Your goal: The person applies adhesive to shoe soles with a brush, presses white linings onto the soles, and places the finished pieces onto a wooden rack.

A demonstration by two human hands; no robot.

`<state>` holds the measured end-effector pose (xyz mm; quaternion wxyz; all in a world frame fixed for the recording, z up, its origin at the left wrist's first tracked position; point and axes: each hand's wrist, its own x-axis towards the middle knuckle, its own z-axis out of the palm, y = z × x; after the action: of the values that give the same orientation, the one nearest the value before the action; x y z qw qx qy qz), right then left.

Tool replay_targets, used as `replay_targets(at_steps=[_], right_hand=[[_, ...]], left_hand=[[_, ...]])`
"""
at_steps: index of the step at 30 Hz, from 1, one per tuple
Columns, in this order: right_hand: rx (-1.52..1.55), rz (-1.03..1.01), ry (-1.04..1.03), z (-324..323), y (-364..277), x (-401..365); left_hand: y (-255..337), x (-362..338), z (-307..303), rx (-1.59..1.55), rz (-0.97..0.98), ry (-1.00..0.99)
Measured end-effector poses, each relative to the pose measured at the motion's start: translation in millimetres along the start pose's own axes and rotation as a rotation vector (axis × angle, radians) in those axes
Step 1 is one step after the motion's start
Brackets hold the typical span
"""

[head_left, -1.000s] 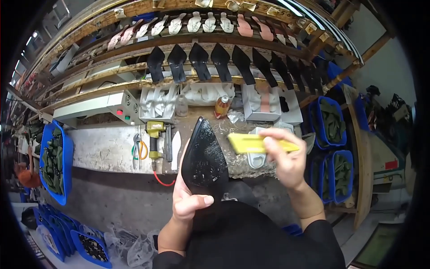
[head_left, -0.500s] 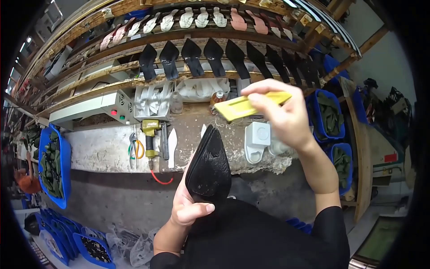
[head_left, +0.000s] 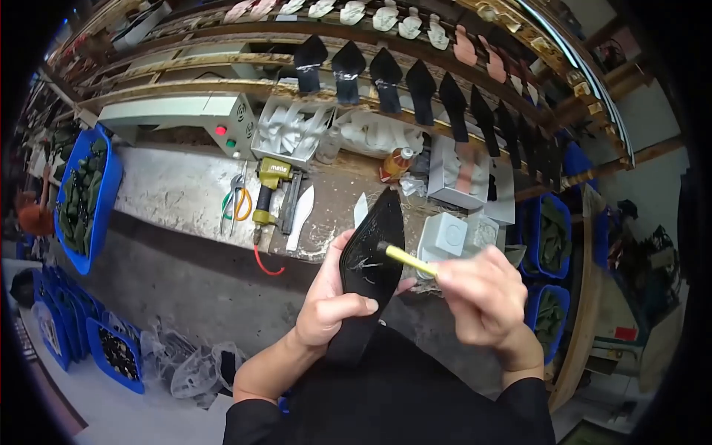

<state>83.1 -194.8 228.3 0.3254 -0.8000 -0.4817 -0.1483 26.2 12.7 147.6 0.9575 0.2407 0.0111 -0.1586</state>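
My left hand (head_left: 334, 300) grips a black pointed shoe (head_left: 371, 256) with its glossy sole turned up and the toe aimed at the workbench. My right hand (head_left: 482, 297) holds a yellow-handled tool (head_left: 404, 257) edge-on, and its dark tip touches the middle of the sole. Pale scratch marks show on the sole close to the tip. Both hands are close together above my lap, just in front of the bench edge.
On the workbench (head_left: 170, 196) lie a yellow nail gun (head_left: 267, 189), scissors (head_left: 236, 200), white insoles, a bottle (head_left: 395, 163) and white boxes (head_left: 449, 233). Racks above hold rows of black shoes (head_left: 423, 93). Blue bins (head_left: 81, 193) stand left, right and on the floor.
My right hand came down from above the bench and brought the yellow tool onto the sole. The shoe tilted slightly and the view shifted right.
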Motion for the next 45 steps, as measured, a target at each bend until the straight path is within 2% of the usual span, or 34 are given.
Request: replay_targets(at_steps=[2, 6, 11, 12, 16, 21, 26, 31, 36, 41, 45], right_hand=[[-0.018, 0.075, -0.029, 8, 0, -7], [-0.043, -0.008, 0.032, 36, -12, -15], [0.022, 0.024, 0.042, 28, -23, -17], [0.045, 0.029, 0.038, 26, -26, -16], [0.124, 0.062, 0.036, 18, -38, -16], [0.208, 0.101, 0.049, 8, -45, -18], [0.136, 0.145, -0.024, 4, -31, -14], [0.169, 0.105, -0.064, 4, -41, -15], [0.197, 0.032, -0.119, -3, -50, -12], [0.191, 0.123, -0.137, -6, -33, -9], [0.218, 0.038, -0.073, -10, -40, -15]], left_hand=[[-5, -6, -7, -0.078, -0.032, 0.025], [-17, -5, -20, 0.107, 0.009, -0.076], [-12, -3, -12, 0.073, 0.023, -0.178], [-12, -2, -11, 0.070, 0.025, -0.174], [-23, 7, 0, -0.278, 0.196, -0.106], [-23, 17, 7, -0.321, 0.300, -0.079], [-22, 24, 20, -0.495, 0.361, 0.059], [-10, 28, 13, -0.725, 0.357, 0.096], [-13, 31, -7, -0.700, 0.398, -0.062], [-10, 30, -8, -0.751, 0.378, -0.059], [-7, 32, -14, -0.753, 0.360, 0.006]])
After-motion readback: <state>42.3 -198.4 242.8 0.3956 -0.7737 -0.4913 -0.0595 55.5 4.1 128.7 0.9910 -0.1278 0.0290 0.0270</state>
